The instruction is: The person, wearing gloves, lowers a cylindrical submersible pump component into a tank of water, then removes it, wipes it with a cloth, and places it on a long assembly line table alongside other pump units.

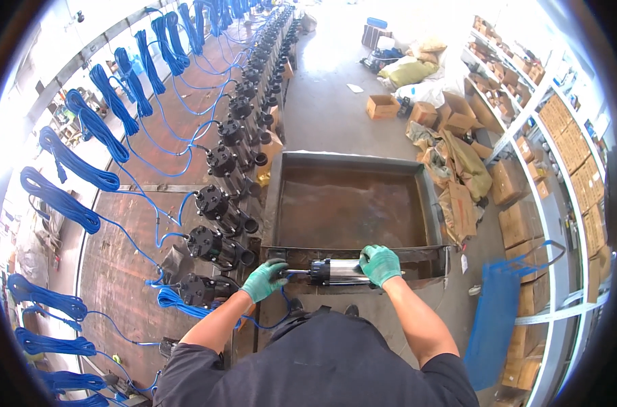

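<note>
Both hands on one part — silver cylinder [349, 272] with a black left end and a thin rod [296, 272] sticking out of it. Cylinder lies level, crosswise in front of the person, over the narrow near strip of the metal tank [352, 159]; can't tell if it rests on anything below. Left hand [263, 281], green-gloved, fingers curled in close around the rod's outer end. Right hand [380, 264], also green-gloved, partly closed, fingers bent over the top of the cylinder's right end; thumb hidden. Tank's main part, beyond the hands, holds murky brownish water [349, 207]. Left of the tank, a long row of black-topped pumps [213, 202] stands on a reddish-brown bench [135, 234], running away from the person — blue cables link them to bundled blue coils [61, 199] along the bench's far-left side. Right side: white-framed shelving [551, 146] loaded with cardboard boxes, blue bag [485, 325] near it. Open cardboard box [383, 107] and greenish sacks [410, 72] sit on the floor past the tank. Dark shirt [322, 366] fills the lower edge.
</note>
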